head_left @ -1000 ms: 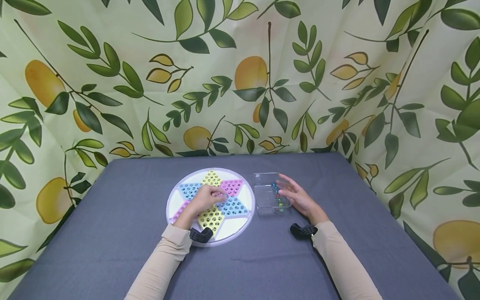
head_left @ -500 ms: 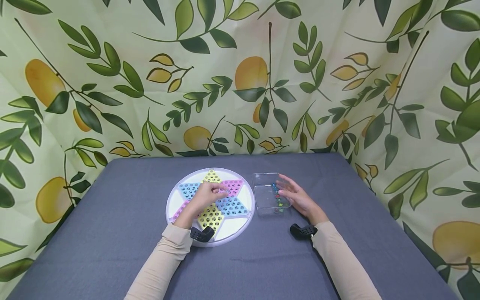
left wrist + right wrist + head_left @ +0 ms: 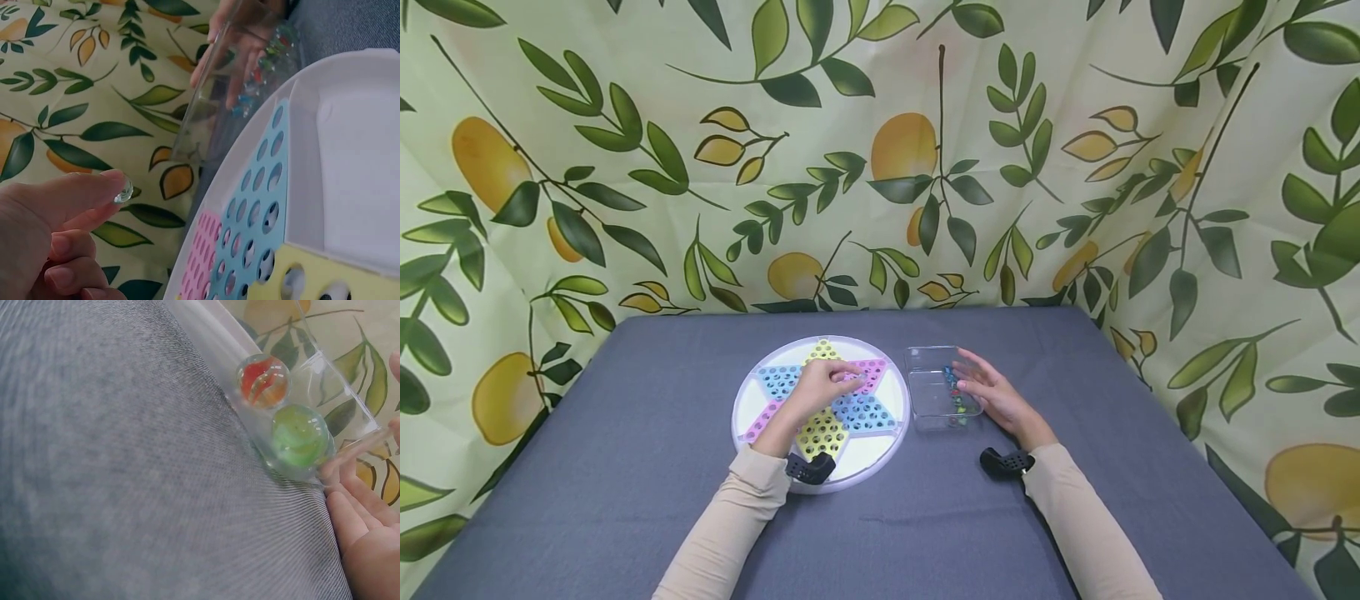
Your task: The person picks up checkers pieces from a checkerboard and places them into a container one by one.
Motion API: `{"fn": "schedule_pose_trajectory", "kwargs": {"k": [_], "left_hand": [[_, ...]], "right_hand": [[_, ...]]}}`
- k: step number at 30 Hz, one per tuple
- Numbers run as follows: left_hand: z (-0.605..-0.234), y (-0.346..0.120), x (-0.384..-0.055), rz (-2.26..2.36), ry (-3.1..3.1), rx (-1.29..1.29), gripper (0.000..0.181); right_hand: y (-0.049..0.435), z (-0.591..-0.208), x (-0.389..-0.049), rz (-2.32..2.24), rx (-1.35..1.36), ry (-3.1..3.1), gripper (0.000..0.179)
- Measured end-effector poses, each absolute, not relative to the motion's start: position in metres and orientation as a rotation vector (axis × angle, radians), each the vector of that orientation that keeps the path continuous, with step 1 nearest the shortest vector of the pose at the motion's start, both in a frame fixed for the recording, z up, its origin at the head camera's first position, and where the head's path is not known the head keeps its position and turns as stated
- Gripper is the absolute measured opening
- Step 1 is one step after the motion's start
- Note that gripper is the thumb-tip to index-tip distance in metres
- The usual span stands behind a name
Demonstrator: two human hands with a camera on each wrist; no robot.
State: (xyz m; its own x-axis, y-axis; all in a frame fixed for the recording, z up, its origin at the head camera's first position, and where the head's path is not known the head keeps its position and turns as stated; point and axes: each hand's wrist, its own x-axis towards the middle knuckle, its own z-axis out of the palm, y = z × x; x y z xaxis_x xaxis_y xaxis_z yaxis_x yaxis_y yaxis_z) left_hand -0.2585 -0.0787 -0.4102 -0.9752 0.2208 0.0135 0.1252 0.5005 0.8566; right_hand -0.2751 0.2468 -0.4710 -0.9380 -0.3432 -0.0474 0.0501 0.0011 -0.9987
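Observation:
My left hand (image 3: 820,387) is over the round white Chinese checkers board (image 3: 867,452), above its upper-right pink point. Thumb and forefinger pinch a clear glass marble (image 3: 125,190), plain in the left wrist view; the other fingers curl into the palm. My right hand (image 3: 1002,398) grips the right side of a clear plastic box (image 3: 929,393). Inside, several coloured marbles (image 3: 957,398) lie along that right side. Up close in the right wrist view are an orange-red marble (image 3: 264,381) and a green marble (image 3: 301,436), with fingers against the box wall.
The board's star has yellow, blue and pink points full of holes. A grey cloth (image 3: 925,508) covers the table. A leaf-and-fruit patterned curtain (image 3: 850,208) stands behind it and along the sides. Each wrist wears a black strap device (image 3: 1006,463).
My left hand has moved a little to the right and upward, from the board's centre to over the pink point, carrying the marble. The right hand and the box have stayed in place.

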Motion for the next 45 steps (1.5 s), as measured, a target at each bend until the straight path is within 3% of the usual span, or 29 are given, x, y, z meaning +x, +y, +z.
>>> {"fn": "schedule_pose_trajectory", "kwargs": {"k": [45], "left_hand": [[-0.409, -0.034, -0.253, 1.472, 2.707, 0.675, 0.025]], "right_hand": [[0.246, -0.470, -0.276, -2.025, -0.246, 1.996, 0.073]]}}
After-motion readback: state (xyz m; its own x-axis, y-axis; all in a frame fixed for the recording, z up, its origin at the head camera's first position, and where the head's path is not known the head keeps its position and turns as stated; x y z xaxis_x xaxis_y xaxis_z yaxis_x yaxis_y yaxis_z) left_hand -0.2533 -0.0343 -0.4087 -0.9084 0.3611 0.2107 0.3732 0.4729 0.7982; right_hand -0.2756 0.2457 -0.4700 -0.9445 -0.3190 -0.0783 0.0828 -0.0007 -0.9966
